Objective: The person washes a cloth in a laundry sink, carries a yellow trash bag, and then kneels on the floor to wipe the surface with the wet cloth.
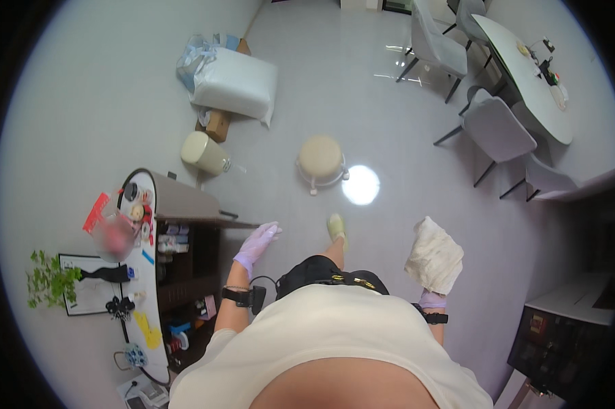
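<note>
My left hand, in a thin purple glove, is stretched out beside the swung-out door of a cabinet; nothing shows in it. A cream cloth, bunched and creased, hangs from my right hand. That hand wears the same kind of glove, and the cloth hides its fingers. Inside the cabinet, bottles and small items stand on dark shelves. Its white top carries jars, a red-and-clear bag and a yellow cloth.
A round beige stool stands on the floor ahead. Along the left wall are a cream bin and a large white package. Grey chairs surround a white table at the far right. A dark glass-front cabinet is near right.
</note>
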### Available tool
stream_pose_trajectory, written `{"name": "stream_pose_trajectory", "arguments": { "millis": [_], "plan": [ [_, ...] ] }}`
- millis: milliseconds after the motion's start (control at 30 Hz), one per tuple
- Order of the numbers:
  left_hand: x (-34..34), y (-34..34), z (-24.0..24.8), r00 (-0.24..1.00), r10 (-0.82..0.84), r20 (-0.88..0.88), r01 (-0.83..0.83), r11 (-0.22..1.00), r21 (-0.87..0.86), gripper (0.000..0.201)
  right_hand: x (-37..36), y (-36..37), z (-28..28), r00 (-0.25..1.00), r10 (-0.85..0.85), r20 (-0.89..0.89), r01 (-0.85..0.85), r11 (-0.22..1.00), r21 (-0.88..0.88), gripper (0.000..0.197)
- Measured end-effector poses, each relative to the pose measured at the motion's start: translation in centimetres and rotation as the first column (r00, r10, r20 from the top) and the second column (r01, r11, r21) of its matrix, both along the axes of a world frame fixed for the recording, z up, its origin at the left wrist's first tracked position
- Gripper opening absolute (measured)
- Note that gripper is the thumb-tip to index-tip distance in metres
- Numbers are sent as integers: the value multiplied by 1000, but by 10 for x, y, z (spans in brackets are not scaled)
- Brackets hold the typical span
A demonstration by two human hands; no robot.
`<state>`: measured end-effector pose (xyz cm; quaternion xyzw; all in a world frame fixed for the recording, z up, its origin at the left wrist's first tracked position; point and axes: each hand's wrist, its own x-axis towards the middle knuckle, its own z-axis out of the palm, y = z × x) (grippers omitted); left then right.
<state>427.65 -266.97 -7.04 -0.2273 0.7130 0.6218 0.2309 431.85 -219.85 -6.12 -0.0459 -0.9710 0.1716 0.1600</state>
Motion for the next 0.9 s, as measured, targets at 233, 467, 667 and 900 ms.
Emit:
{"name": "stream_pose_trajectory", "arguments": {
  "millis": [233, 467, 667, 900],
  "plan": [
    [-194, -14, -12, 985, -73, -155, 79, 996, 34, 54, -163, -13, 3, 992, 24, 124, -28, 999, 27, 34],
    [-387, 11, 17, 882, -375, -287, 364, 927, -90, 55, -289, -19, 8, 969, -14, 248, 6, 999, 32, 34],
    [-529, -15, 3, 897, -330, -294, 309, 944, -118, 53, -445, -24, -17, 957, 50, 286, -61, 998, 30, 35],
    [-627, -85, 50, 987, -41, -154, 32, 998, -62, 49, -630, -46, 1, 941, 130, 312, -140, 990, 10, 35]
  ]
}}
